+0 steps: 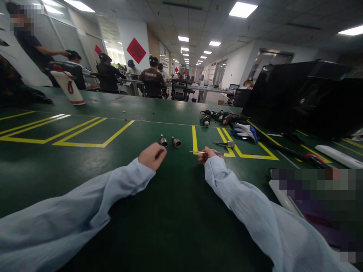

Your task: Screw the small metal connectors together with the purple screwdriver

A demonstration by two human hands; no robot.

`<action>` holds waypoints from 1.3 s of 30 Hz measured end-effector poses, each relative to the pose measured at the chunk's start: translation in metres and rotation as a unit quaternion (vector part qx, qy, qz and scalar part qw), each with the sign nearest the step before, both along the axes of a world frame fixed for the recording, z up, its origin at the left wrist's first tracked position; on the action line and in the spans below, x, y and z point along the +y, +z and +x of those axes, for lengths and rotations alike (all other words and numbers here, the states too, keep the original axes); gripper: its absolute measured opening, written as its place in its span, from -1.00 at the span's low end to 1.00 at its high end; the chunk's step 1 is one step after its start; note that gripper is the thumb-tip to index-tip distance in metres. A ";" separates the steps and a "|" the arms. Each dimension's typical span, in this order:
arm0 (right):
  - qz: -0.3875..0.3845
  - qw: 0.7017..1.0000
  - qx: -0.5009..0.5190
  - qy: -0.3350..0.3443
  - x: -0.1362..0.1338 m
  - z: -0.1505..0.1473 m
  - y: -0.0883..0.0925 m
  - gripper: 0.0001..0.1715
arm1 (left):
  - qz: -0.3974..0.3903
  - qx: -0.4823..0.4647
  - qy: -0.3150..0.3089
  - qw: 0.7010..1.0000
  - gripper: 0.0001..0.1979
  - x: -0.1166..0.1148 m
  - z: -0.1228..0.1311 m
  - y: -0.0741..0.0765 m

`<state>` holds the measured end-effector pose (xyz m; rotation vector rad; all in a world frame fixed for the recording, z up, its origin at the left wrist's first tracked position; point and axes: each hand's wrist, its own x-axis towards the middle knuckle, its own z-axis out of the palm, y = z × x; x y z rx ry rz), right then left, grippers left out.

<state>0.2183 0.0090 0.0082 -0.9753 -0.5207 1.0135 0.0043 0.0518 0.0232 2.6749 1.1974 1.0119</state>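
My left hand [153, 156] is curled closed over the green table, its palm side turned away. Whatever its fingers may hold is hidden. Just beyond it stands a small metal cylindrical part with a thin stem [163, 141], and a similar metal part [177, 142] lies to its right. In my right hand [207, 154] is a thin screwdriver [194, 152], its bare shaft pointing left and its purplish handle running back past the fingers. Behind that hand, a third metal part with a long pin [230, 144] lies across the yellow tape.
Yellow tape outlines [79, 145] mark the green table [136, 109]. At the right are dark tools with cables [206, 121], a white-and-blue glove [245, 131], a red-and-black tool [317, 160] and black monitors [300, 94]. A cup [68, 87] stands far left. People sit beyond the table.
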 end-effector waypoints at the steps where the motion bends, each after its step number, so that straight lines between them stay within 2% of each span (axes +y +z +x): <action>1: 0.001 1.000 0.003 -0.003 0.001 0.002 -0.001 -0.77 | -0.005 0.059 -0.083 0.995 -0.81 -0.020 0.003 -0.002; 2: 0.003 1.000 0.004 -0.004 0.001 0.003 -0.002 -0.77 | -0.010 0.115 -0.163 0.980 -0.82 -0.040 0.006 -0.003; 4: 0.007 1.000 0.004 -0.003 0.002 0.003 -0.004 -0.78 | -0.018 0.177 -0.251 0.951 -0.84 -0.071 0.012 -0.005; 5: 0.009 1.000 0.002 -0.002 0.001 0.002 -0.004 -0.79 | -0.019 0.193 -0.270 0.943 -0.84 -0.080 0.014 -0.004; 7: 0.013 1.000 0.000 -0.001 0.001 0.001 -0.005 -0.80 | -0.004 0.194 -0.260 0.946 -0.82 -0.082 0.019 -0.001; 9: 0.014 1.000 -0.001 -0.003 0.000 0.001 -0.005 -0.80 | 0.042 0.174 -0.201 0.963 -0.80 -0.063 0.026 0.003; 11: 0.013 1.000 -0.001 -0.003 0.001 0.001 -0.004 -0.80 | 0.102 0.164 -0.129 0.973 -0.75 -0.032 0.035 0.009; 14: 0.010 1.000 -0.001 0.000 0.003 0.003 -0.002 -0.81 | 0.150 0.230 -0.063 0.959 -0.51 0.020 0.049 0.017; 16: 0.005 1.000 0.001 0.000 0.005 0.004 -0.002 -0.81 | 0.128 0.285 -0.034 0.949 -0.50 0.049 0.058 0.021; 18: -0.002 1.000 0.008 0.002 0.008 0.006 -0.003 -0.81 | 0.079 0.336 -0.019 0.938 -0.52 0.068 0.066 0.024; 21: -0.015 0.999 0.031 0.005 0.010 0.010 -0.002 -0.81 | 0.049 0.377 -0.030 0.924 -0.63 0.077 0.078 0.028; 25: -0.036 0.996 0.078 0.015 0.006 0.021 0.008 -0.66 | 0.118 0.308 -0.067 0.942 -0.71 0.058 0.084 0.042; 27: -0.041 0.994 0.094 0.027 0.002 0.027 0.013 -0.58 | 0.139 0.231 -0.062 0.961 -0.73 0.036 0.079 0.049; 29: -0.036 0.994 0.102 0.035 0.000 0.031 0.015 -0.56 | 0.114 0.150 -0.073 0.979 -0.73 0.009 0.068 0.051; 32: -0.006 0.994 0.100 0.053 -0.005 0.027 0.010 -0.53 | 0.015 0.059 -0.123 0.991 -0.71 -0.034 0.040 0.037; 35: 0.054 0.987 0.081 0.130 -0.016 0.015 0.001 -0.50 | -0.072 0.009 -0.132 0.989 -0.77 -0.065 0.012 0.012; 37: 0.084 0.973 0.061 0.206 -0.028 0.004 -0.002 -0.50 | -0.119 -0.008 -0.127 0.985 -0.78 -0.073 0.000 0.000; 39: 0.100 0.956 0.043 0.273 -0.041 -0.006 -0.003 -0.58 | -0.149 -0.012 -0.137 0.979 -0.79 -0.071 -0.004 -0.005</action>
